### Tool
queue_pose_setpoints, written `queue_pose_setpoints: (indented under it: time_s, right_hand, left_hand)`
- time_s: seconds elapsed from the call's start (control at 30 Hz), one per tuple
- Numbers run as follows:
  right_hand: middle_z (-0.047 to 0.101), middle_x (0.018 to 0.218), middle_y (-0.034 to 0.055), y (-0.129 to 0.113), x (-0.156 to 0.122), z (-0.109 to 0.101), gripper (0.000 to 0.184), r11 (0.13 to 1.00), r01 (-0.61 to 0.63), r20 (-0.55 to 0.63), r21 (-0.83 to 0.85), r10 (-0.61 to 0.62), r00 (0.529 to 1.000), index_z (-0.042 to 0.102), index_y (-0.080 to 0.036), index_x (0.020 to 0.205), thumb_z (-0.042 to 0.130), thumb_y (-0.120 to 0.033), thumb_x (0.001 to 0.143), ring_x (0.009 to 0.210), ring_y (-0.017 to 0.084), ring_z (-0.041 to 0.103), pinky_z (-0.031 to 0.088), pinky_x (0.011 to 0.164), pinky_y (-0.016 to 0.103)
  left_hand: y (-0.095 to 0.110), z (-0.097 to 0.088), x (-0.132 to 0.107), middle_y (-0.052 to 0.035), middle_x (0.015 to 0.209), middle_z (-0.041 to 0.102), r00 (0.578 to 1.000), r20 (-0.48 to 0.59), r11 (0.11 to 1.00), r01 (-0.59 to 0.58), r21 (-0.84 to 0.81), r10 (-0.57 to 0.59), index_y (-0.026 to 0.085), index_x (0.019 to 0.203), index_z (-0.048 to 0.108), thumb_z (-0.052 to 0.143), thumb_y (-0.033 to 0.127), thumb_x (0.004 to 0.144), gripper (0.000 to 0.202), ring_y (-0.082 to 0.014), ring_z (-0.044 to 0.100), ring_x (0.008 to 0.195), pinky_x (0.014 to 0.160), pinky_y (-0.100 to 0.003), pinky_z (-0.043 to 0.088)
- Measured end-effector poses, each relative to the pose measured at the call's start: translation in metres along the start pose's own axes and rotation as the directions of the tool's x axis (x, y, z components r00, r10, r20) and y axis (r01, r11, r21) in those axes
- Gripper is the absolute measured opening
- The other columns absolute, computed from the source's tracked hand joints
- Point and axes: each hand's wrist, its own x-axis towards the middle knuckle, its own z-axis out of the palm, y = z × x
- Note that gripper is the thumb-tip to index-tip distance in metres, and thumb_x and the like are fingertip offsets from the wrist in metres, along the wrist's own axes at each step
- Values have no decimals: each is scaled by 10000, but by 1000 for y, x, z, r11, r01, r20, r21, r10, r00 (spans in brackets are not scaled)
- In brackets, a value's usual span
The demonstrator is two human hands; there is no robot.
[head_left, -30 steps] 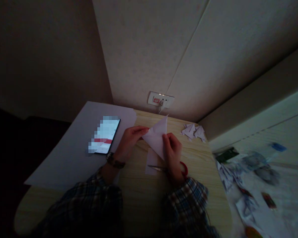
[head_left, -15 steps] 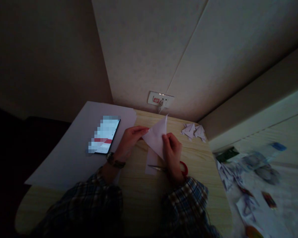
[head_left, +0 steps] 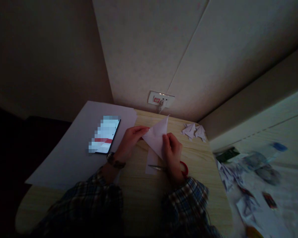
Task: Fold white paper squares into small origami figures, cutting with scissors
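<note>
A white sheet of paper [head_left: 157, 134], folded to a triangle, is held up over the table between both hands. My left hand [head_left: 132, 138] pinches its left corner between thumb and fingers. With the thumb on the near face, my right hand [head_left: 172, 152] grips the right edge. Beneath the right hand lie scissors [head_left: 157, 167] with a red handle; the hand hides their middle. Their blades cross a narrow white paper strip [head_left: 151, 160], which the folded paper partly covers.
Left on the wooden table [head_left: 198, 191], a lit phone [head_left: 106, 135] rests on large white sheets [head_left: 67, 158]. Folded paper figures [head_left: 188, 131] sit at the back right corner. A wall socket [head_left: 161, 99] with a plug is behind. Beyond the right edge lie a plastic bottle [head_left: 260, 158] and crumpled papers.
Both hands keep their grip on the folded paper. A slight bend or crease now shows across its face. Everything else stays nearly the same.
</note>
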Motion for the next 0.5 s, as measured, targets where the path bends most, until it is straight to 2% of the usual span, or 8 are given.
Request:
queue_pose_setpoints:
  time_s: [0.33,0.5]
  right_hand:
    - [401,551,-54,0,-1,1,331,1000,23,9,-8,-23,1000,407,-226,624,435,-362,924,530,130,363,280,501,274]
    - [399,547,-55,-1,0,0,330,1000,20,14,-12,-20,1000,409,-225,621,441,-361,920,522,129,366,269,498,276]
  left_hand:
    - [-1,-1,2,-16,750,746,1000,22,999,11,52,-12,169,729,751,792,312,617,186,-180,632,738,688,-268,477]
    - [1,0,1,-37,796,767,998,47,998,35,58,-37,161,771,753,794,277,603,208,-202,662,758,698,-292,499]
